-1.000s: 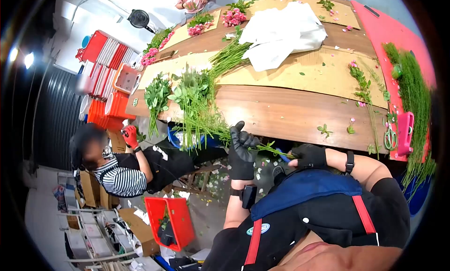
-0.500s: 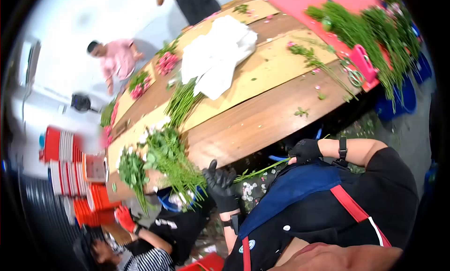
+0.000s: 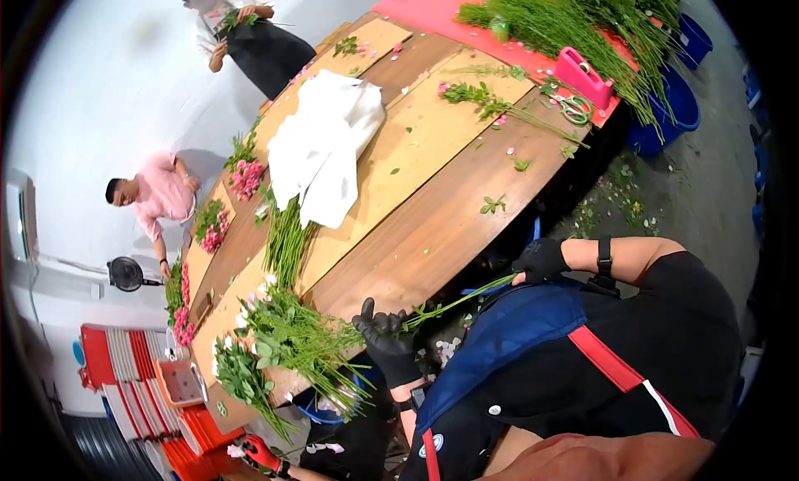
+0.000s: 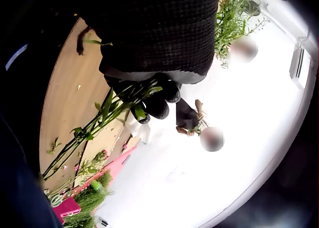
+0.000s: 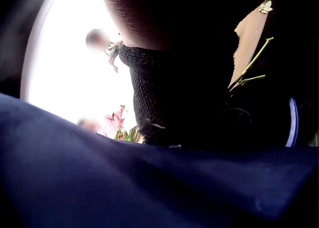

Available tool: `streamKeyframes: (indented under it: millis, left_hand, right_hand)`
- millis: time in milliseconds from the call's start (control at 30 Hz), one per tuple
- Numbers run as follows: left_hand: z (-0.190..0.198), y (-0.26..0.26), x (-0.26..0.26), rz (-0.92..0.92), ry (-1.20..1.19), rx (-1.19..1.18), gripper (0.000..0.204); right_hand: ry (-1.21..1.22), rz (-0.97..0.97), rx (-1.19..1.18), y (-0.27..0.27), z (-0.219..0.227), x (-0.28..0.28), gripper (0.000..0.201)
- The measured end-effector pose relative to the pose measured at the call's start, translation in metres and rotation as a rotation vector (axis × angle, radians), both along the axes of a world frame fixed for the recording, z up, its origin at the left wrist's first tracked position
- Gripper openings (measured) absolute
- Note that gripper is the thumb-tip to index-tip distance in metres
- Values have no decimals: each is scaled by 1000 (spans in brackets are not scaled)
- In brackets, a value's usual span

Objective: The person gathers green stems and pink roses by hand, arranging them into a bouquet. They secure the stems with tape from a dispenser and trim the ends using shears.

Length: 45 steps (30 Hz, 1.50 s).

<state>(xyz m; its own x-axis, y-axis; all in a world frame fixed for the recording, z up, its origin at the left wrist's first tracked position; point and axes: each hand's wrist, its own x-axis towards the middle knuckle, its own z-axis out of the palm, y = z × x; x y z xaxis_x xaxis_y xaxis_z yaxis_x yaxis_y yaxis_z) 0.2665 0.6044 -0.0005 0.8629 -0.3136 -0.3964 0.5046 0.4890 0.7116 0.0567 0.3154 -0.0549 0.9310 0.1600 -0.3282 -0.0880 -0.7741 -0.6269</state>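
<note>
A few leafy green stems (image 3: 458,301) stretch between my two black-gloved hands, beyond the near table edge. My left hand (image 3: 388,348) has its fingers curled round their leafy part, with the thumb pointing up. In the left wrist view the stems (image 4: 103,119) run out from under the glove, past the curled fingers. My right hand (image 3: 543,261) grips the other end in front of the apron. Cut stem ends (image 5: 255,61) poke out beyond that glove in the right wrist view. Close to the left hand, a pile of leafy stems (image 3: 312,335) hangs over the table edge.
White wrapping (image 3: 320,140) covers a bundle on the wooden table (image 3: 433,240). Scissors (image 3: 574,109) lie beside a pink holder (image 3: 584,77). Blue buckets (image 3: 676,106) stand at right. Two people are across the table; a red-gloved hand (image 3: 260,453) shows at lower left.
The head view has turned right, bringing the blue buckets and the people across the table into sight. Both hands keep hold of the stems, which now stretch straighter between them.
</note>
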Motion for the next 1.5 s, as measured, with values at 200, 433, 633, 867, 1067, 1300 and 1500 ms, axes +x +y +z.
streamKeyframes:
  millis: [200,433,633,867,1067,1300,1500]
  left_hand:
    - [-3,-44,4,-66,3,62,50]
    - [2,-94,4,-93,4,32,54]
    - [8,-137,-1,-43,55,28,48]
    - [1,-156,6,20,70,46,47]
    - [-4,-169,4,31,83,42,46]
    - [-6,-183,11,41,109,17,46]
    - [-25,-214,50,68,208,-169,43]
  right_hand:
    - [4,-51,30,-41,-15,-2,48]
    - [162,-51,-75,-103,-27,-7,50]
    - [62,-110,338,-182,-39,-5,45]
    - [-149,-889,-474,-320,-81,18,43]
    - [21,-886,-509,-343,-101,27,33]
    - [-35,-905,-514,-346,-109,25,26]
    - [-26,-787,-414,-370,-112,18,26]
